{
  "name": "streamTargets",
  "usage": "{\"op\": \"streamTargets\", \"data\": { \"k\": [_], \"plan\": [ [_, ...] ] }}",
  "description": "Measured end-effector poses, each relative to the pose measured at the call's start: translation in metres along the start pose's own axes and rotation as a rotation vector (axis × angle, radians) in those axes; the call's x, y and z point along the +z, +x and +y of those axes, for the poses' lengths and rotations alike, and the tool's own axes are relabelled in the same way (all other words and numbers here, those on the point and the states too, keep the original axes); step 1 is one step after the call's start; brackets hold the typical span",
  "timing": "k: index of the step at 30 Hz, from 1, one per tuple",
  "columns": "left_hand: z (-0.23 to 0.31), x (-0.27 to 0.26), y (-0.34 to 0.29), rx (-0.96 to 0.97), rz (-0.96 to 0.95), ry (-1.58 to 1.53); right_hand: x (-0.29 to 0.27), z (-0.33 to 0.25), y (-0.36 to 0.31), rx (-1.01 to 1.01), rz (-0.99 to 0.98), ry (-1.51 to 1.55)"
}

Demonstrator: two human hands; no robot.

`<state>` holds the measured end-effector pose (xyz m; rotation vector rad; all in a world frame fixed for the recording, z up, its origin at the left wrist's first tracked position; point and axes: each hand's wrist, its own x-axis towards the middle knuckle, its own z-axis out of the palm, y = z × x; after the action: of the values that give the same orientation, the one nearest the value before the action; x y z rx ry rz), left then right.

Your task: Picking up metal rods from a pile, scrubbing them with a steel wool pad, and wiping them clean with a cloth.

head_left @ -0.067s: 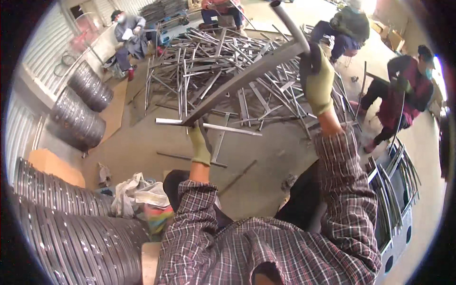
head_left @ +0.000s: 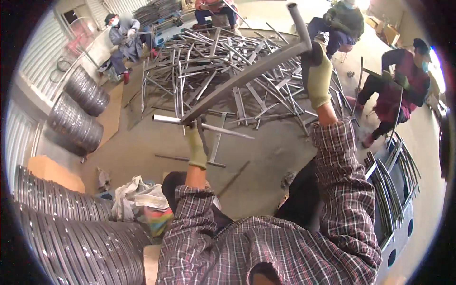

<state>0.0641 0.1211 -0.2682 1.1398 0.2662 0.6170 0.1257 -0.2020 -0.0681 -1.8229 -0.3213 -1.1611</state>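
Bare concrete floor [head_left: 280, 156], big heap of metal frames [head_left: 228, 61] dumped across it, loose rods [head_left: 190, 160], crumpled rags [head_left: 137, 197] nearby.

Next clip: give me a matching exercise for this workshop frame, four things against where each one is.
Things:
1. left hand
2. right hand
3. pile of metal frames
4. stacked wire rings

Places:
A. lower left corner of the view
B. on the floor ahead, between the seated workers
C. gripping the lower end of the long grey bar
D. raised high, gripping the bar's upper end near its bent tube

Pairs: 1-C, 2-D, 3-B, 4-A
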Motion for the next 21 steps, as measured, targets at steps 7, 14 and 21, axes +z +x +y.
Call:
{"op": "streamTargets", "data": {
  "k": [7,14,21],
  "plan": [
    [0.002,-0.062,0.043,-0.085,0.094,0.442,0.008,0.056,-0.061,0.307,-0.047,0.029],
    [0.080,0.083,-0.047,0.621,-0.520,0.868,0.015,0.059,-0.121,0.272,-0.031,-0.038],
    [0.020,0.149,-0.052,0.375,-0.749,0.862,0.005,0.047,-0.137,0.070,-0.159,0.046]
  ]
}}
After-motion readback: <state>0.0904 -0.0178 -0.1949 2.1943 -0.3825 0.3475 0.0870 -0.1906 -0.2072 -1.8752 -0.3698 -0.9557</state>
